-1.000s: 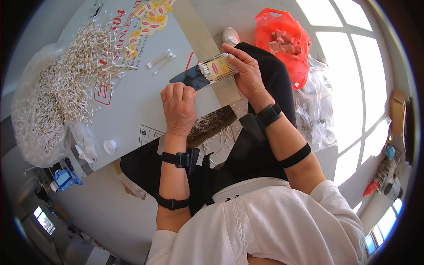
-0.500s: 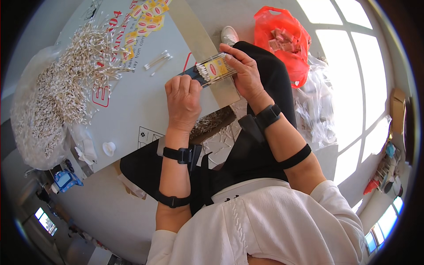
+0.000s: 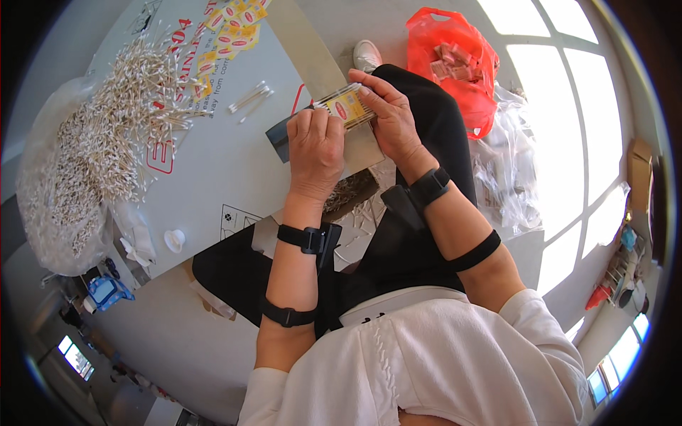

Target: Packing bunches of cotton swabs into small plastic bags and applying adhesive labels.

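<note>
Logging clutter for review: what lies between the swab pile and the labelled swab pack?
Head view: a few loose swabs on the tabletop, then a dark strip and the left hand.

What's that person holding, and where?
The right hand holds a pack of cotton swabs by its right end; the left hand is at the other end, its grip hidden.

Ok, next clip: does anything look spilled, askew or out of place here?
Mostly the heap of cotton swabs: it spills out of its clear plastic bag across the tabletop, tangled at all angles. A few loose swabs lie apart from it. The held pack shows no obvious damage.
</note>
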The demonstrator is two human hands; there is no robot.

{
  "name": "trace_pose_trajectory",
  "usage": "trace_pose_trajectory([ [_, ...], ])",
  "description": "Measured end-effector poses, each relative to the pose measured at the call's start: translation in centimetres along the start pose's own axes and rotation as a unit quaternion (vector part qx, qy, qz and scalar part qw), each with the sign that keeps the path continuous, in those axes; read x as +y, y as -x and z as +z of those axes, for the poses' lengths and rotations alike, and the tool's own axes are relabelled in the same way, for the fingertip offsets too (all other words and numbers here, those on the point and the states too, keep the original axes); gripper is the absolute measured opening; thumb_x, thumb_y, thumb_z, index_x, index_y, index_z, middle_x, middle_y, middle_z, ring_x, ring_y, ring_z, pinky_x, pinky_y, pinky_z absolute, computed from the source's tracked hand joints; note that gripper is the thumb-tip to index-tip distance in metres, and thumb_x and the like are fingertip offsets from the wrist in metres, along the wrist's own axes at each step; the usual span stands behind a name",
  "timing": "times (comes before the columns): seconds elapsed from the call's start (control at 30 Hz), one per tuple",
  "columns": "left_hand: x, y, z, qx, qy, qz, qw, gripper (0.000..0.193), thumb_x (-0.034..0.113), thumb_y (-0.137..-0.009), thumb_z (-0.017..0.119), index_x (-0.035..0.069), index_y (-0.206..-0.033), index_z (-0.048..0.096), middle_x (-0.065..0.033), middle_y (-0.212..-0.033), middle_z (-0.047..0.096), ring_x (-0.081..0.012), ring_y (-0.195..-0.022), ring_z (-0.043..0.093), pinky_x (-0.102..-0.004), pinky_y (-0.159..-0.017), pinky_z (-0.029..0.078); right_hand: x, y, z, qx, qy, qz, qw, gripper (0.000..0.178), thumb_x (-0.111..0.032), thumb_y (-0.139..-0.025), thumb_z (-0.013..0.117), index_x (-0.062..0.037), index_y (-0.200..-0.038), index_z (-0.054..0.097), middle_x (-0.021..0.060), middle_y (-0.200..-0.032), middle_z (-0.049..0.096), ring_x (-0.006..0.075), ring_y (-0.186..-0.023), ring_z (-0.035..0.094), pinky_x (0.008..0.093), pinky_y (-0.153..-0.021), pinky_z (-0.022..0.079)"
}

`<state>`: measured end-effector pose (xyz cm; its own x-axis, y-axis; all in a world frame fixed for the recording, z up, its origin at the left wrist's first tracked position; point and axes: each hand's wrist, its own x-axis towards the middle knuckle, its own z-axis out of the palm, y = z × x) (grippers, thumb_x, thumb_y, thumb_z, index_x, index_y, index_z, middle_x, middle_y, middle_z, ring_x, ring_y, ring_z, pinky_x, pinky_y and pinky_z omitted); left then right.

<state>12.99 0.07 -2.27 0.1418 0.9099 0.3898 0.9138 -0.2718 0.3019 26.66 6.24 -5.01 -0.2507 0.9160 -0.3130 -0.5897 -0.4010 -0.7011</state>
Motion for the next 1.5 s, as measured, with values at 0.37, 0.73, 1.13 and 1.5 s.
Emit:
trace_pose_trajectory([
  [0.37, 2.5, -0.8, 2.1, 0.159, 0.538, -0.266, 0.784, 0.065, 0.035, -0.106, 0.039, -0.001, -0.155, 0.017, -0.0169, -0.163, 0.015, -0.0263, -0.150, 0.018, -0.0401, -0.121, 0.015, 0.3, 0.2, -0.1, -0.004, 0.121, -0.074, 0.990, 0.032, -0.022, -0.103, 0.053, -0.0009, -0.125, 0.064, 0.0019, -0.118, 0.065, 0.0084, -0.108, 0.056, 0.0242, -0.096, 0.043],
  [0.73, -2.3, 2.2, -0.7, 0.257, 0.468, -0.297, 0.792, 0.046, 0.017, -0.102, 0.050, -0.001, -0.143, 0.041, -0.0152, -0.148, 0.042, -0.0242, -0.136, 0.041, -0.0384, -0.110, 0.036, -0.3, 0.3, -0.2, 0.076, 0.499, -0.269, 0.820, 0.035, -0.020, -0.097, 0.061, -0.0078, -0.129, 0.062, 0.0127, -0.145, 0.048, 0.0324, -0.135, 0.043, 0.0392, -0.112, 0.034],
  [1.13, -8.1, 7.5, -5.0, 0.204, 0.165, -0.361, 0.895, 0.028, 0.000, -0.084, 0.065, 0.003, -0.111, 0.060, -0.0110, -0.116, 0.061, -0.0285, -0.109, 0.055, -0.0373, -0.089, 0.047, 2.9, -4.8, 10.6, -0.191, 0.648, -0.331, 0.659, 0.040, -0.012, -0.072, 0.078, -0.0075, -0.111, 0.068, 0.0087, -0.116, 0.063, 0.0318, -0.111, 0.055, 0.0398, -0.098, 0.046],
  [1.5, -18.5, 7.2, -9.3, 0.159, -0.082, -0.325, 0.929, 0.029, 0.003, -0.076, 0.073, 0.010, -0.103, 0.065, -0.0083, -0.106, 0.057, -0.0326, -0.106, 0.050, -0.0438, -0.093, 0.043, 4.9, -3.5, 10.9, -0.202, 0.662, -0.313, 0.650, 0.017, -0.009, -0.073, 0.075, -0.0081, -0.088, 0.066, 0.0049, -0.098, 0.061, 0.0302, -0.096, 0.056, 0.0415, -0.087, 0.047],
])
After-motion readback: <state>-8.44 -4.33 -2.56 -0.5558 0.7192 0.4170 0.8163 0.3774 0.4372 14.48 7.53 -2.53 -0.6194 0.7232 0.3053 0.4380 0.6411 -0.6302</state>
